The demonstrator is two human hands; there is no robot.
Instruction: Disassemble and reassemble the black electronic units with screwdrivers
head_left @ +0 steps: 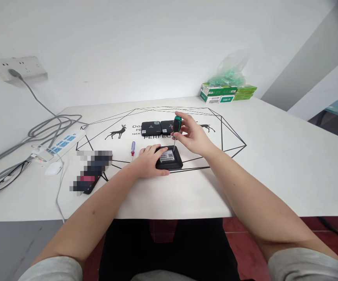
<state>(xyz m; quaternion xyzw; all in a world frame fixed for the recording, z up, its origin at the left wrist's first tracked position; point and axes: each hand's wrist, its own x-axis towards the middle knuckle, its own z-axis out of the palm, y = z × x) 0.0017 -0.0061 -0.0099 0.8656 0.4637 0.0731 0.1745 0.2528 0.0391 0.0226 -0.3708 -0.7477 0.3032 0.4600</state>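
A black box-shaped device (177, 161) with a white label lies on the white table. My left hand (150, 162) grips its left side, fingers over the top edge and thumb along the near edge. In my right hand (194, 136) is a screwdriver (177, 124) with a green and black handle, held nearly upright by the fingertips. Its shaft points down to the far right part of the device's labelled face; I cannot make out a screw there. Beyond my hands, two similar black devices (151, 128) sit side by side.
A small screwdriver (133, 147) with a clear purple handle lies left of my left hand. Farther left are a phone (93, 173), a power strip (65, 144), a white earbud case (53, 168) and grey cables. Green boxes (218, 93) under a plastic bag (230, 72) stand against the wall.
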